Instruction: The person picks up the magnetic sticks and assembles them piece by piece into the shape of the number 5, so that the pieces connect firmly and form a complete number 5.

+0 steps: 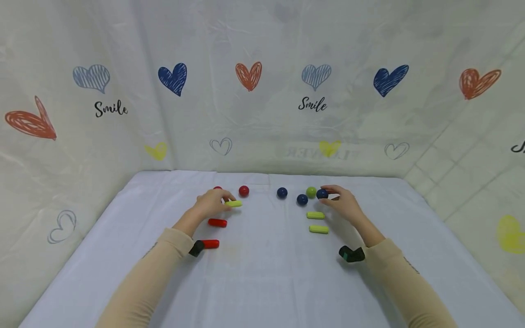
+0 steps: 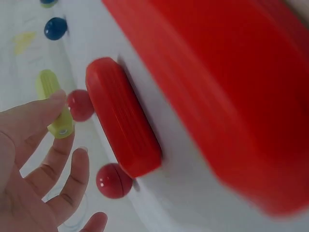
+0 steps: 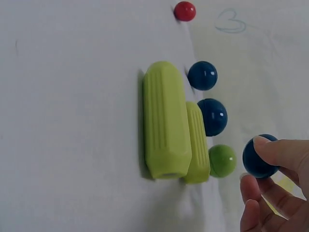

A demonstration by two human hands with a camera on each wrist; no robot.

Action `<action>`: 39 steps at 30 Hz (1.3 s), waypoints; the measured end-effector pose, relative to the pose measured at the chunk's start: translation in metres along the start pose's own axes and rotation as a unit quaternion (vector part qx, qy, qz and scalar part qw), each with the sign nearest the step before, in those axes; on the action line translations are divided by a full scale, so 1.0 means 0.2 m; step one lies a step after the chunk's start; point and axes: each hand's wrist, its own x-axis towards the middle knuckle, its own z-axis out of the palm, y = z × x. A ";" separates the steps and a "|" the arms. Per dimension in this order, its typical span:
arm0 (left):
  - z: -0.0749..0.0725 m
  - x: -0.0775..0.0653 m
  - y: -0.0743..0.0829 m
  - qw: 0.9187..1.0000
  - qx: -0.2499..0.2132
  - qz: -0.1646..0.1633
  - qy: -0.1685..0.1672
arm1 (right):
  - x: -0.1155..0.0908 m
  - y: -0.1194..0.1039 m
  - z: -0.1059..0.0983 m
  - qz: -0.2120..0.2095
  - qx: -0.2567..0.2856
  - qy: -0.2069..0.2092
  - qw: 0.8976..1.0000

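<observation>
My left hand (image 1: pixel 211 202) pinches a yellow-green ribbed stick (image 2: pixel 60 124) between thumb and fingers, its other fingers loosely bent. Around it are two red balls (image 1: pixel 244 191), one partly hidden behind the hand, and two red ribbed sticks (image 1: pixel 217 222) lying nearer the front. On the other side, my right hand (image 1: pixel 343 203) holds a dark blue ball (image 3: pixel 259 157) between thumb and fingertips. Just left of that ball sits a green ball (image 1: pixel 311 192). Two more yellow-green sticks (image 1: pixel 318 229) lie one before the other, in front of the green ball.
Two further dark blue balls (image 1: pixel 281 193) rest toward the back of the white-covered table (image 1: pixel 254 282). Black wrist devices (image 1: pixel 351 254) hang under both sleeves; the left one overlaps the front red stick. Behind the table rises a curtain (image 1: pixel 270 123) printed with hearts.
</observation>
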 end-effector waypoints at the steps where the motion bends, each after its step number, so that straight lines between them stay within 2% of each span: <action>1: 0.00 0.00 0.01 1.000 0.000 0.002 0.001 | 0.00 -0.01 0.00 -0.005 0.000 -0.003 1.000; 13: 0.07 0.04 0.10 1.000 0.018 0.017 0.006 | -0.01 -0.12 0.08 -0.028 0.005 -0.022 0.999; 20: 0.11 0.07 0.17 0.998 0.048 0.034 -0.003 | -0.01 -0.15 0.13 -0.043 0.004 -0.034 0.998; 25: 0.14 0.09 0.20 0.998 0.047 0.047 -0.008 | -0.01 -0.18 0.18 -0.065 0.000 -0.041 0.997; 33: 0.19 0.12 0.25 0.998 0.035 0.041 -0.015 | 0.00 -0.24 0.25 -0.095 -0.019 -0.061 0.993; 39: 0.22 0.15 0.30 0.999 0.037 0.036 -0.015 | 0.01 -0.28 0.32 -0.090 -0.045 -0.066 0.993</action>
